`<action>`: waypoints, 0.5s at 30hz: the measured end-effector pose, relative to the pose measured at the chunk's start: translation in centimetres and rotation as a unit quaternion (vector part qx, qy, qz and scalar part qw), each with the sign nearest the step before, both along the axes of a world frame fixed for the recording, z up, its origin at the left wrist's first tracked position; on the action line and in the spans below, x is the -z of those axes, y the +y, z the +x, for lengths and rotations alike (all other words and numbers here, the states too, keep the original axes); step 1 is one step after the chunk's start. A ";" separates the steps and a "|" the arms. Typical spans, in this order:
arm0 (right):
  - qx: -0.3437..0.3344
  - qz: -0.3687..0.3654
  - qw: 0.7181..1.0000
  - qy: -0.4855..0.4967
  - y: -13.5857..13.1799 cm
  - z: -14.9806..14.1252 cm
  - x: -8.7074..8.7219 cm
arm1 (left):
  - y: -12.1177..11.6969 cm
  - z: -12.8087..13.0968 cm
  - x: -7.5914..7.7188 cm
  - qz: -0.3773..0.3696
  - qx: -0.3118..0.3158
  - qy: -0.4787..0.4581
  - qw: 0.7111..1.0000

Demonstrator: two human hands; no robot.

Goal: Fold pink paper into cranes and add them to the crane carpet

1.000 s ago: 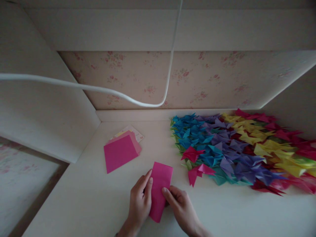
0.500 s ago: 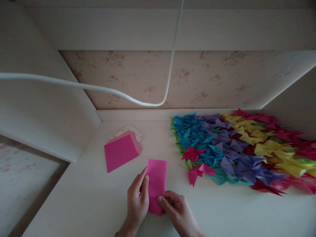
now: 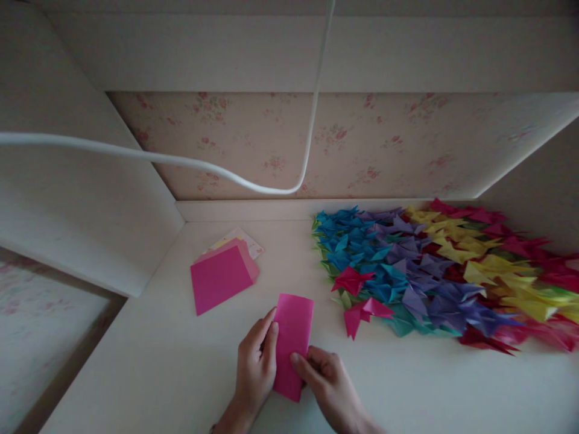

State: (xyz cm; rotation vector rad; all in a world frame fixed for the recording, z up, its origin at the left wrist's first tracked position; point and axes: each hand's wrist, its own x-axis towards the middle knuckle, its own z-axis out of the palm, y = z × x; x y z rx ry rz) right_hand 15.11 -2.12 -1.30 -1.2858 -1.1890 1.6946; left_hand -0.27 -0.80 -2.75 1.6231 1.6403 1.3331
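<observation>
A pink sheet of origami paper [image 3: 293, 331], folded into a tall narrow rectangle, is held up between my two hands, tilted slightly to the right. My left hand [image 3: 257, 357] grips its left long edge, thumb on the front and fingers behind. My right hand [image 3: 326, 380] pinches the lower right edge, with the thumb pressed on the face and the other fingers curled behind, partly hidden. Beyond my left hand lies a stack of coloured paper squares [image 3: 221, 276], magenta on top, with paler pink, yellow and white sheets showing beneath.
Many folded paper cranes [image 3: 389, 277] in blue, purple, yellow, red and pink cover the right side of the white table [image 3: 149, 367]. Two pink cranes [image 3: 367, 312] sit at the group's near left edge. A white cable [image 3: 199, 164] hangs across the view before the floral wall panel.
The folded pink paper and both hands have shifted slightly to the right, and the paper leans a little more to the right. Both hands keep their hold.
</observation>
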 end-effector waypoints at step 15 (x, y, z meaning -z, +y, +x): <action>0.114 0.041 0.993 0.005 4.6 1.5 -1.3 | -0.3 0.5 -0.1 -0.028 0.032 -0.028 0.999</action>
